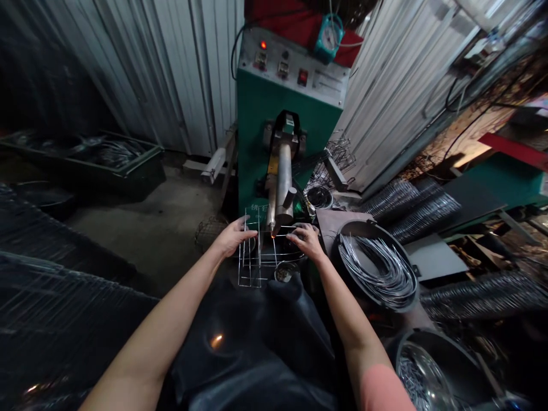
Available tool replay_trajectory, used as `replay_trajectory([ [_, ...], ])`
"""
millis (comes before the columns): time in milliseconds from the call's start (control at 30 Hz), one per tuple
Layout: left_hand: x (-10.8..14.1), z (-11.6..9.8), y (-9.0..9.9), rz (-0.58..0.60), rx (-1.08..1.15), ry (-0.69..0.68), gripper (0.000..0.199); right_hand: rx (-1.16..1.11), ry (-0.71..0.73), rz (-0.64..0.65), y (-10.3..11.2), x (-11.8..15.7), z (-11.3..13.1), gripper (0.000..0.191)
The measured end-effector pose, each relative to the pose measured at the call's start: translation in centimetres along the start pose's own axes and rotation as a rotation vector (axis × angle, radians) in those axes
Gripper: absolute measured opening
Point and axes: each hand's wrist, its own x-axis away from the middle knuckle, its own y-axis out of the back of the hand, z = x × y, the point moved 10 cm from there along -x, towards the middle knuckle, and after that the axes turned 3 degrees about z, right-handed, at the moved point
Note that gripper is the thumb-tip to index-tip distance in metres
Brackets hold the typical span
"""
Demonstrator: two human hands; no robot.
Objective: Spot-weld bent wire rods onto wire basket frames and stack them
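Both hands [269, 238] stay apart, each clamped on a rectangular wire frame [257, 257] held flat just below the welder's electrode. The left hand [233, 237] reaches in from the near left, with its fingers curled over the frame's left side and the forearm angled up and right. The right hand [306, 240] presses down on the frame's right part, its wrist bent and its forearm coming up from the near right, with a pink sleeve [381, 391] at the upper arm. An orange spark [273, 234] glows where the metal electrode [282, 182] meets the wires, in front of the green spot-welding machine [261, 131]. A small round dish [285, 272] sits just beneath the frame. To the right, a black round tub [368, 227] holds coiled steel wire [377, 268]. A dark apron [252, 342] covers the lap, and a bowl of wire pieces [417, 371] sits near right.
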Motion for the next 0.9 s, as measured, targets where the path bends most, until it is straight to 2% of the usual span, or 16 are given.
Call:
replay_trajectory([
  [67, -0.1, 0.0, 0.0, 0.020, 0.003, -0.024, 0.081, -0.023, 0.038, -0.029, 0.5, 0.5, 0.1, 0.024],
  [133, 0.2, 0.3, 0.3, 0.044, 0.024, -0.024, 0.080, -0.081, 0.043, -0.071, 1.6, 1.4, -0.7, 0.039],
  [200, 1.2, 0.9, 1.1, 0.058, 0.053, -0.016, 0.078, -0.186, 0.003, -0.099, 2.9, 2.9, -2.5, 0.052],
  [300, 3.9, 2.2, 3.0, 0.087, 0.098, -0.012, 0.071, -0.386, -0.089, -0.036, 3.8, 5.8, -5.2, 0.047],
  [367, 6.1, 3.3, 4.3, 0.100, 0.170, -0.012, 0.065, -0.505, -0.132, 0.057, 3.7, 7.9, -5.4, 0.042],
  [433, 8.3, 4.4, 5.4, 0.097, 0.262, -0.021, 0.059, -0.600, -0.121, 0.100, 4.0, 9.3, -3.8, 0.040],
  [467, 9.2, 4.7, 5.7, 0.095, 0.302, -0.034, 0.057, -0.635, -0.095, 0.077, 4.6, 9.7, -2.6, 0.038],
  [567, 10.9, 5.2, 6.3, 0.089, 0.300, -0.046, 0.056, -0.652, 0.017, -0.121, 7.9, 9.9, 1.9, 0.030],
  [600, 11.2, 5.0, 6.9, 0.046, 0.248, -0.040, 0.059, -0.621, 0.050, -0.173, 8.8, 9.8, 3.6, 0.027],
  [667, 11.9, 3.3, 8.7, -0.136, 0.095, -0.070, 0.064, -0.527, 0.111, -0.195, 9.8, 9.2, 7.1, 0.023],
  [733, 13.5, -0.8, 9.8, -0.314, -0.083, -0.217, 0.068, -0.427, 0.179, -0.137, 9.6, 8.5, 10.6, 0.023],
  [767, 14.5, -3.6, 9.2, -0.346, -0.187, -0.330, 0.067, -0.388, 0.214, -0.098, 9.3, 8.2, 12.2, 0.026],
  [800, 15.7, -6.3, 7.7, -0.330, -0.301, -0.453, 0.065, -0.354, 0.247, -0.060, 8.8, 8.0, 13.6, 0.029],
  [833, 16.9, -8.9, 5.4, -0.273, -0.435, -0.569, 0.062, -0.322, 0.273, -0.031, 8.4, 7.8, 14.8, 0.031],
  [900, 18.9, -12.4, 0.1, -0.120, -0.692, -0.731, 0.051, -0.259, 0.292, -0.004, 7.9, 7.4, 16.6, 0.034],
])
